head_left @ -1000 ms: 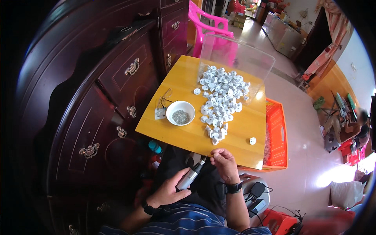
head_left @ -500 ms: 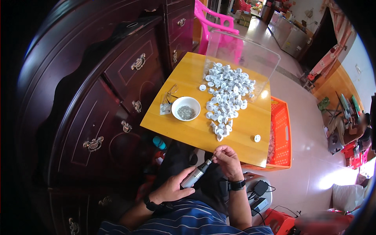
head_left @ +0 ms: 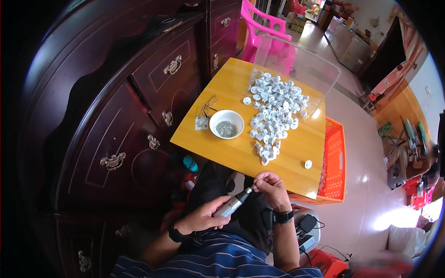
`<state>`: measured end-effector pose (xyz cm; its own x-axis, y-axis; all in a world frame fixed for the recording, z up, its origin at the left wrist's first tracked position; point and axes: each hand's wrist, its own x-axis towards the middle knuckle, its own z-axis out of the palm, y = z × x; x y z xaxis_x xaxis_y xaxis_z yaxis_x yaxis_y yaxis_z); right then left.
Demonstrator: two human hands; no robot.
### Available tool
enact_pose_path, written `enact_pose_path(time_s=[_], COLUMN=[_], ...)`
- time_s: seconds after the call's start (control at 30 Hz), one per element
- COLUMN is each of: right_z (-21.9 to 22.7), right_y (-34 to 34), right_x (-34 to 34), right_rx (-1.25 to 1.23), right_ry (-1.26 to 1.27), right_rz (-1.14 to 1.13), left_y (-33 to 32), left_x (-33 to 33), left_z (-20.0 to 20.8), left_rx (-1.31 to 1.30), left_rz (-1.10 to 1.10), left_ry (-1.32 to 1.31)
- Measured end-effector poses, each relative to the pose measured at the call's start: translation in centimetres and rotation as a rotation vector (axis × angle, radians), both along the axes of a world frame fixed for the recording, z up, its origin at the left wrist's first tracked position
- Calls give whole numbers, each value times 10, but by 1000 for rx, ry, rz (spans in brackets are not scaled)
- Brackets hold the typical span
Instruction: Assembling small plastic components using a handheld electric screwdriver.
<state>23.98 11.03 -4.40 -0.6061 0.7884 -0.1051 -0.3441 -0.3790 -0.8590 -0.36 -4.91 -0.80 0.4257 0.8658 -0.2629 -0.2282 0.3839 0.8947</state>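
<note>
My left hand is wrapped round a pen-like electric screwdriver, silver-grey with a black tapered front. It points up and to the right, just off the table's near edge. At its metal tip, the thumb and fingers of my right hand are pinched together; what lies between them is too small to make out. Beyond my hands, a white bowl of small shiny metal pieces stands on the yellow table. Many white plastic parts are heaped to the bowl's right, and a single white part lies near the right edge.
A clear plastic bin lies behind the heap. Glasses and a small packet are left of the bowl. An orange crate stands right of the table, a dark cabinet left. Behind is a pink chair.
The view has shifted slightly, so the table and its contents appear a little further right. Both hands keep their grip, the right fingers still at the screwdriver's tip.
</note>
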Motion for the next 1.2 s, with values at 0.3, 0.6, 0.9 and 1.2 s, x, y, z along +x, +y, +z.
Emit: enact_pose_path(time_s=[0.3, 0.6, 0.9, 1.2], right_z=[-1, 18, 17, -4], right_y=[-5, -5, 27, 43], right_x=[-10, -20, -23, -22], right_rx=[-62, -117, 667, 1057], right_ry=[134, 61, -796, -1161], right_rz=[-62, -130, -603, -604], left_y=[4, 9, 8, 6], left_x=[3, 3, -2, -3], left_z=[0, 3, -2, -4], left_rx=[56, 296, 351, 372], left_rz=[45, 119, 194, 203], left_ry=[-48, 203, 289, 373])
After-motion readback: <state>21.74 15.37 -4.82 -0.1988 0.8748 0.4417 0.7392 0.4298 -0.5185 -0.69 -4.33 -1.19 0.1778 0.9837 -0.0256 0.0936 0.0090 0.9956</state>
